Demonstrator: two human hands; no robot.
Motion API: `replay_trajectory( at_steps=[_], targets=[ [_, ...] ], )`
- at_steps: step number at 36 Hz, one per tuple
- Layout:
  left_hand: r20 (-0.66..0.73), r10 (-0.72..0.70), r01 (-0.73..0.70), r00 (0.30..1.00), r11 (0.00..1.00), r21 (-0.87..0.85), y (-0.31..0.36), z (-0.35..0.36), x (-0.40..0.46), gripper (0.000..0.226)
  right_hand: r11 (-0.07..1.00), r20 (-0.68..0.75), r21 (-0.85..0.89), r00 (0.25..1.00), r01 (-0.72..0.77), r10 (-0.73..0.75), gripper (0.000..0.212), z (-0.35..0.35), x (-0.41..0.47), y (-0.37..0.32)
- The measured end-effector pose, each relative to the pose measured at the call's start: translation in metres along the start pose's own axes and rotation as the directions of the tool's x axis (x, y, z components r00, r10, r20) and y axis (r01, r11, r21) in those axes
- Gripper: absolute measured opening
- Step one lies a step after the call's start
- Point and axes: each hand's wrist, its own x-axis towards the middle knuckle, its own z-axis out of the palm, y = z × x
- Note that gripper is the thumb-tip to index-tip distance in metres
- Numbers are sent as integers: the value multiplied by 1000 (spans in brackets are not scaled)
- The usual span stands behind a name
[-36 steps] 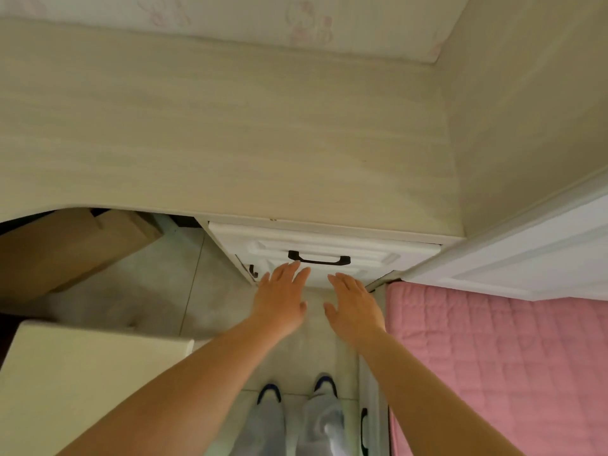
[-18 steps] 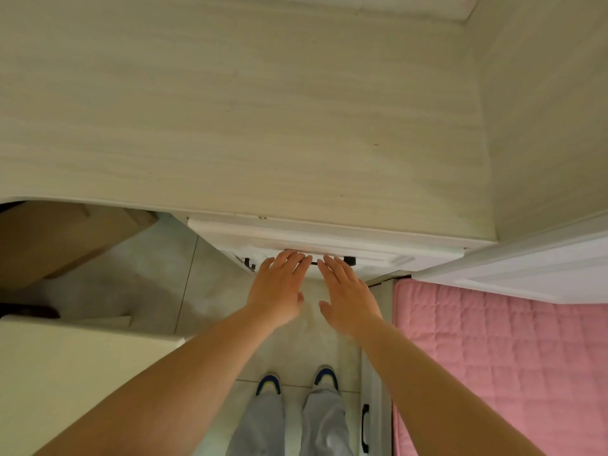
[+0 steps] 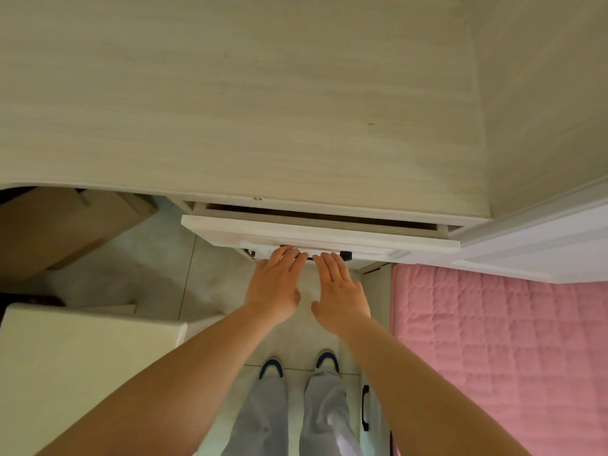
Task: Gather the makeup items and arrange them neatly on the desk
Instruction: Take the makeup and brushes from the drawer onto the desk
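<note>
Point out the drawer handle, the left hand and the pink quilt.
drawer handle [image 3: 345,256], head view, its dark right end.
left hand [image 3: 274,289], head view, back of the hand.
pink quilt [image 3: 500,350], head view, its stitched top.
</note>
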Motion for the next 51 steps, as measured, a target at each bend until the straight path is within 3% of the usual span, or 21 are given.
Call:
replay_trajectory(
  at_steps=[8, 11, 14, 19, 28, 34, 41, 43, 45, 48, 51],
  targets=[
    [2, 27, -27, 1000, 999, 35, 7, 1, -18, 66, 999, 10, 41, 1000, -27, 27, 79, 9, -15, -6],
    [-131, 133, -132, 982, 991, 16, 6, -5, -31, 57, 997, 20, 64, 999, -35, 34, 79, 12, -21, -9],
    [-316, 256, -258, 914, 966, 35, 4, -6, -40, 53, 996, 40, 77, 998, -49, 46, 79, 16, -28, -11],
    [-477, 239, -239, 846, 969, 63, 6, -18, -44, 40, 992, 61, 117, 997, -47, 40, 79, 21, -40, -14],
    [-257, 5, 0, 967, 1000, 20, 5, -26, -45, 48, 992, 100, 113, 994, -54, 43, 78, 35, -63, -20],
    [-195, 19, -16, 981, 1000, 19, 6, -22, -55, 42, 992, 105, 113, 994, -50, 38, 75, 42, -74, -21],
    [-152, -63, 56, 986, 997, -47, 10, -19, -63, 38, 978, 63, 205, 998, -26, 14, 65, 48, -85, -22],
    [-122, -75, 68, 990, 996, -57, 11, -19, -65, 38, 966, -27, 256, 999, -33, 41, 51, 46, -89, -22],
    [-97, -79, 72, 992, 995, -68, 11, -20, -67, 39, 956, -290, 294, 955, 20, 69, 31, 43, -93, -24],
    [-82, -83, 75, 993, 993, -92, 12, -22, -70, 38, 960, -646, 231, 763, 156, 31, 22, 34, -101, -26],
    [-72, -91, 84, 993, 992, -94, 15, -23, -72, 36, 968, -763, 156, 647, 196, -8, 17, 23, -101, -28]
  ],
)
